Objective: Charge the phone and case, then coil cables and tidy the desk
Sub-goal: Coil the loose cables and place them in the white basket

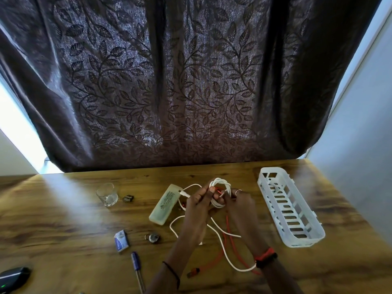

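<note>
white cable (218,193): partly coiled, tail loose | red cable (228,230): uncoiled, flat | pale case (163,205): flat, white plug at end

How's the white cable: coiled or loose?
Partly coiled: left hand and right hand hold white cable loops; the tail lies loose on the wooden desk.

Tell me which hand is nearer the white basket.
Right. The right hand sits left of the basket, on the white cable coil; the left hand grips the coil's far side, farther from it.
</note>
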Demonstrator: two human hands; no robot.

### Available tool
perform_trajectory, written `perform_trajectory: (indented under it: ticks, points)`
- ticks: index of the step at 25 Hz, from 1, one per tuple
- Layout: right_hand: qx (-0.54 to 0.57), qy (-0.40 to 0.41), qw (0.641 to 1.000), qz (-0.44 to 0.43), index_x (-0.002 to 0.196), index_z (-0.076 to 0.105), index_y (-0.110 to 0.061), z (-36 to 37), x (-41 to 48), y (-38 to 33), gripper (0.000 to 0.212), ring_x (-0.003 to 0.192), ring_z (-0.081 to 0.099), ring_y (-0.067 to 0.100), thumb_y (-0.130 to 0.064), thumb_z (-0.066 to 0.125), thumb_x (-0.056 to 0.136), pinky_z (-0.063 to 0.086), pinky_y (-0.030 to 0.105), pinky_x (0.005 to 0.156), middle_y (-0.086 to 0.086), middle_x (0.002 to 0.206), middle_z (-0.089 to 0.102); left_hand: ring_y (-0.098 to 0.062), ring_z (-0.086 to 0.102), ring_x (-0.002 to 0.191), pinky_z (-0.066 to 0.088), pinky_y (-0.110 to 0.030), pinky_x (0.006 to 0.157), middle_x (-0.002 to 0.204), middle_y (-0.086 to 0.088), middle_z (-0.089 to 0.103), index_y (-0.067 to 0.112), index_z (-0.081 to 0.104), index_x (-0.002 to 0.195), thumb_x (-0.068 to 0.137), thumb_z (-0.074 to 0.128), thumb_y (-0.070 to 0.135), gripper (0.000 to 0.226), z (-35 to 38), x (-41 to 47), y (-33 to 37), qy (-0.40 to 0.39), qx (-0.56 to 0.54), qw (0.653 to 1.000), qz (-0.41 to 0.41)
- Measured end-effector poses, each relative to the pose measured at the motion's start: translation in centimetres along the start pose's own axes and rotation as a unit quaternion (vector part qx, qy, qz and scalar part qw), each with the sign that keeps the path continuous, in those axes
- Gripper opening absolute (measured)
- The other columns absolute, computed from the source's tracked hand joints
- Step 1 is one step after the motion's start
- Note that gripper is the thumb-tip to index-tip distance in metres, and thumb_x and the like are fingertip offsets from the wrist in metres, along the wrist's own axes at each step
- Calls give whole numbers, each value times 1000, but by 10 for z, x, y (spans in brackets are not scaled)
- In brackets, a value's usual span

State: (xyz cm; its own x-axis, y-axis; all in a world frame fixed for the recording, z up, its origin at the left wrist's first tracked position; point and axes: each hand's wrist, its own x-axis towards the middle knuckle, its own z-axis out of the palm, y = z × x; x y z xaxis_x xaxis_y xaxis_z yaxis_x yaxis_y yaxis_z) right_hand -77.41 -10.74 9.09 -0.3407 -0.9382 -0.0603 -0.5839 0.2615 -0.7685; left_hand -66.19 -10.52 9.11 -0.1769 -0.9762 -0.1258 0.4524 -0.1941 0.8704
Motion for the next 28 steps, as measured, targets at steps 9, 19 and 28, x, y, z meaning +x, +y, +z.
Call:
perform_trajectory:
  ticks: [9,19,28]
  points:
    - [-19,-43,998,-38,95,66,-6,-9,-6,-2,22,72,55,11,-23,52,94,37,18,58,7,87,66,-8,58,71,36,-8,57,87,-3,64,7,67,95,92,56,12,12,-24,19,-26,49,422,899,105]
    - [400,-282,867,91,104,61,16,-50,2,-4,28,83,66,19,1,51,82,52,21,72,19,92,66,-7,58,67,40,-20,60,75,5,65,12,67,92,94,54,24,18,-13,23,-15,21,427,896,118]
    - [51,16,998,-18,85,62,-19,-38,-2,7,14,77,65,17,-22,73,78,46,24,64,-1,79,65,-6,69,71,57,-31,69,79,2,73,13,68,91,89,60,30,19,-14,20,-11,58,407,906,104]
